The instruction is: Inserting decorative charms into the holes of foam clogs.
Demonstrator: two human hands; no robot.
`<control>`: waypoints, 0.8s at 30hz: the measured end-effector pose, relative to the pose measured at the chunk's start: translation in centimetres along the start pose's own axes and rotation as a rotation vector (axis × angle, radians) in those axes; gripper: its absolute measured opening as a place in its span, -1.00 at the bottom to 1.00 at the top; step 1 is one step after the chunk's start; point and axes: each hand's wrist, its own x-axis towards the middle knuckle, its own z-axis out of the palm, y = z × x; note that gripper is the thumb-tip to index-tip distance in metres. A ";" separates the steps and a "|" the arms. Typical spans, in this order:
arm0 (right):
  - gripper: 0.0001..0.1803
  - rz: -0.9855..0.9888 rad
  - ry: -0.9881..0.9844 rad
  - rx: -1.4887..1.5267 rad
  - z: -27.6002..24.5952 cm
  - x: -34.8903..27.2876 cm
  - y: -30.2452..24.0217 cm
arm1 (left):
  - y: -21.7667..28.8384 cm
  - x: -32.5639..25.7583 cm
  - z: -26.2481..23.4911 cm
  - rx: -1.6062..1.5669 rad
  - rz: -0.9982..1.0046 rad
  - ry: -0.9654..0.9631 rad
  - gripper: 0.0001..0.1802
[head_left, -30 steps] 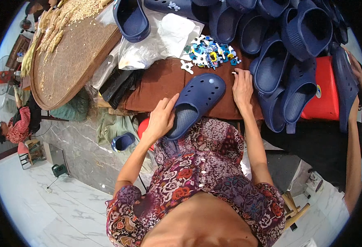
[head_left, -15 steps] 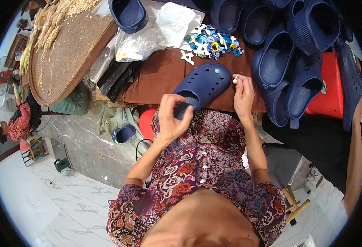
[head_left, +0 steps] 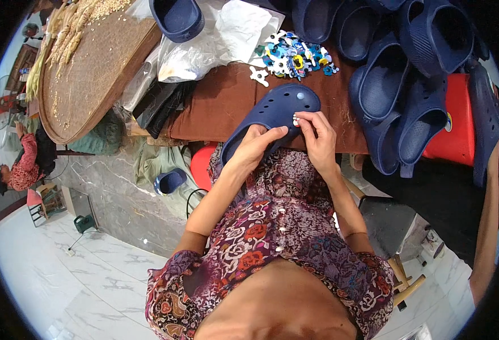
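A navy clog (head_left: 278, 107) with round vent holes lies on the brown cloth (head_left: 215, 107), its toe pointing away to the right. One pale blue round charm (head_left: 300, 96) sits near its toe. My left hand (head_left: 253, 148) grips the clog at its opening, thumb on the outside and fingers partly hidden within. Between the fingertips of my right hand (head_left: 319, 140) is a small white shoe charm (head_left: 296, 120), held against the clog's right side by the holes. Beyond the toe lies a heap of blue, white, black and yellow charms (head_left: 295, 55), with a white one (head_left: 258, 76) apart from it.
Several navy clogs (head_left: 381, 85) are piled at the right by a red stool (head_left: 451, 122). Plastic bags (head_left: 198, 54) and another clog (head_left: 177, 20) lie at the far left. A woven tray (head_left: 91, 73) holds grain. Another person's arm (head_left: 487, 221) shows at the right edge.
My right hand has brought the white charm leftward onto the clog's side. My left hand has shifted right and deeper into the clog's opening, and the clog has turned slightly.
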 end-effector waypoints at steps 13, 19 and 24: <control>-0.87 -0.003 -0.095 -0.043 -1.4 1.2 0.2 | -0.9 0.1 -0.3 -0.004 0.068 -0.009 -0.84; -0.87 0.000 -0.125 -0.020 -1.5 1.4 0.1 | -1.0 0.1 -0.5 0.025 0.047 -0.012 -0.83; -0.89 0.044 -0.153 -0.042 -1.6 1.6 -0.2 | -1.9 0.4 -0.4 -0.056 0.054 0.023 -0.56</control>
